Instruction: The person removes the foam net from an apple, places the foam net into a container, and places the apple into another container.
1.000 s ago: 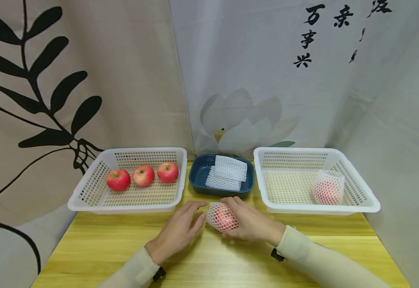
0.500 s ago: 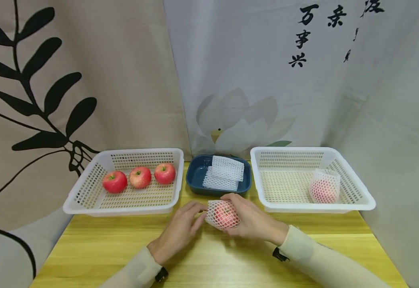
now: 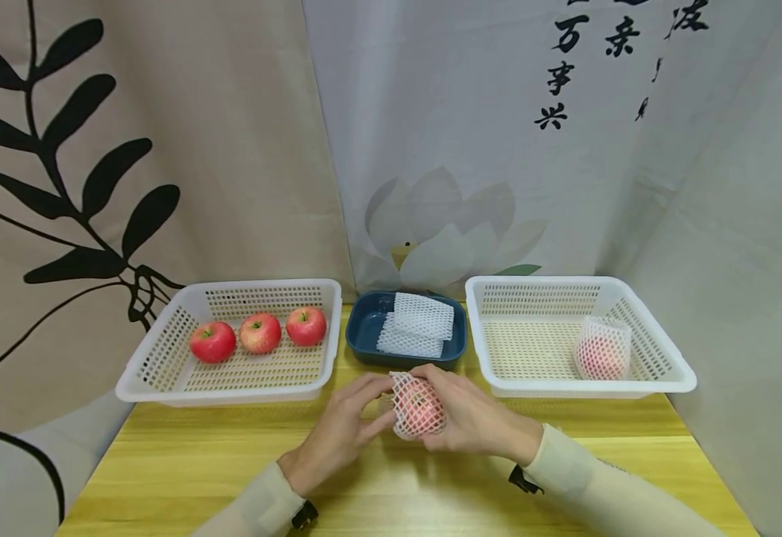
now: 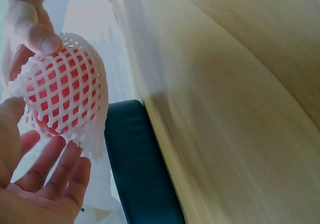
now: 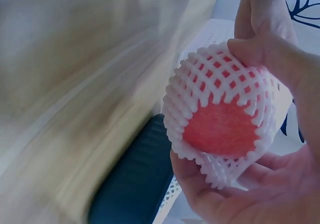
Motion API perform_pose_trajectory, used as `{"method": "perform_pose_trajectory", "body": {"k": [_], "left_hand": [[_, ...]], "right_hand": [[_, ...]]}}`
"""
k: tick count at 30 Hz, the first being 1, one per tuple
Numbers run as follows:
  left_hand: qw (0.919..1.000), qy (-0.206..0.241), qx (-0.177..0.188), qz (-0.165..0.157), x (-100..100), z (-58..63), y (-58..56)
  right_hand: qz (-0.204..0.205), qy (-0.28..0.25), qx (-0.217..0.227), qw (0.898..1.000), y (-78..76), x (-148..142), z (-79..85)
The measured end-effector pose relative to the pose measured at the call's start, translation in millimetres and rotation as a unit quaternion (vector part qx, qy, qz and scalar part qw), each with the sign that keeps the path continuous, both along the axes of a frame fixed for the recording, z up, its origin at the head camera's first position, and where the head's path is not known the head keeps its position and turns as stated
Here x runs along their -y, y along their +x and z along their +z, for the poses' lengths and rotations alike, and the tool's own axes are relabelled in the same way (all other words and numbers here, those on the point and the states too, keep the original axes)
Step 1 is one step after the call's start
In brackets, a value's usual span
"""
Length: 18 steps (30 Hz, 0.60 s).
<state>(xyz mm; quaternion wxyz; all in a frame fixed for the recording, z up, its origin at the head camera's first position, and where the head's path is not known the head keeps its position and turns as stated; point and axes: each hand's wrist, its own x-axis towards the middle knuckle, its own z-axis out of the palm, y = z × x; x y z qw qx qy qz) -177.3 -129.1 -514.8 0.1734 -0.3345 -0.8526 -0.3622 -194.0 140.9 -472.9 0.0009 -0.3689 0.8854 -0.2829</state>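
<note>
In the head view an apple in a white foam net (image 3: 419, 406) is held up over the table by my right hand (image 3: 474, 414). That hand's thumb and fingers curl round the net in the right wrist view, where bare red apple skin (image 5: 222, 129) shows through the net's open end. My left hand (image 3: 340, 425) is at the net's left side, its thumb and fingertips at the edge. Its fingers (image 4: 62, 171) look spread and only slightly bent in the left wrist view. Whether they pinch the net is unclear.
The left white basket (image 3: 230, 391) holds three bare apples (image 3: 260, 333). A dark blue tray (image 3: 364, 343) with folded foam nets (image 3: 423, 317) stands at the back middle. Inside the right white basket (image 3: 586, 387) lies one netted apple (image 3: 602, 354). A curtain (image 3: 431, 149) hangs behind.
My left thumb and fingertips have closed in from a small gap to the net's left edge. The right hand keeps its hold, and the netted apple has turned slightly. The head view shifted a little.
</note>
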Motion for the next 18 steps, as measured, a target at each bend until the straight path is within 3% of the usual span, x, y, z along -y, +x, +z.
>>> {"method": "perform_pose_trajectory", "body": {"k": [6, 11, 18], "left_hand": [[0.9995, -0.005, 0.028, -0.013, -1.8, 1.7, 3.1], [0.9978, -0.002, 0.049, -0.044, -5.1, 5.7, 4.2], [0.9959, -0.008, 0.059, -0.068, -10.3, 7.7, 4.0]], "right_hand": [[0.005, -0.009, -0.002, 1.0, 1.8, 1.2, -2.0], [0.009, -0.023, 0.017, 1.0, 0.8, 0.3, -2.3], [0.016, -0.042, 0.018, 0.999, 1.2, -2.0, -2.3]]}}
